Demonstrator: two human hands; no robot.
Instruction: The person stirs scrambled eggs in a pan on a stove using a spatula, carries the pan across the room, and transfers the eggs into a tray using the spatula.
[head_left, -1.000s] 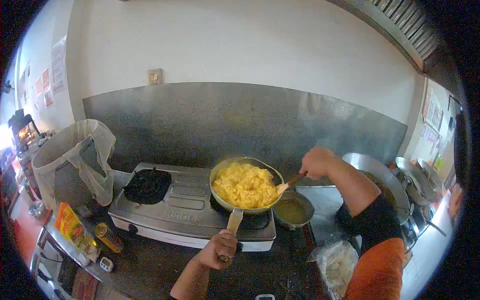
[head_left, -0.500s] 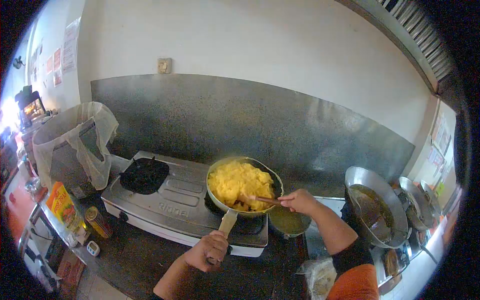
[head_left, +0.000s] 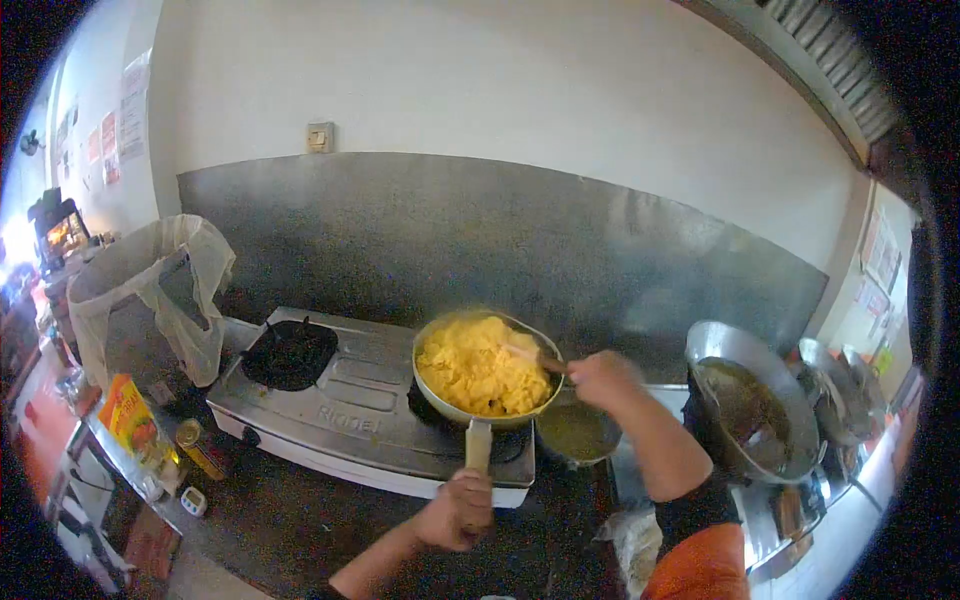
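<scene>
A frying pan (head_left: pixel 478 417) full of soft yellow scrambled egg (head_left: pixel 470 365) sits on the right burner of a two-burner gas stove (head_left: pixel 365 395). Wrapped round the pan's pale handle is my left hand (head_left: pixel 458 510), closed, below the stove's front edge. To the right of the pan, my right hand (head_left: pixel 605 380) grips a spatula (head_left: pixel 545 362) by its brown handle. The spatula's pale end rests in the egg near the right side of the pan. Slight motion blur softens the right hand.
Right of the stove are a pot (head_left: pixel 578 435) and a large wok (head_left: pixel 755 410) of oily liquid. Left of it stand a bag-lined bin (head_left: pixel 145 300), a yellow pouch (head_left: pixel 138 425), a can (head_left: pixel 200 448) and a small timer (head_left: pixel 194 501). A metal splash panel (head_left: pixel 480 235) lines the wall.
The spatula has moved up and right through the egg, with my right hand slightly higher. My left hand has swung the pan handle to the right, and the egg has shifted.
</scene>
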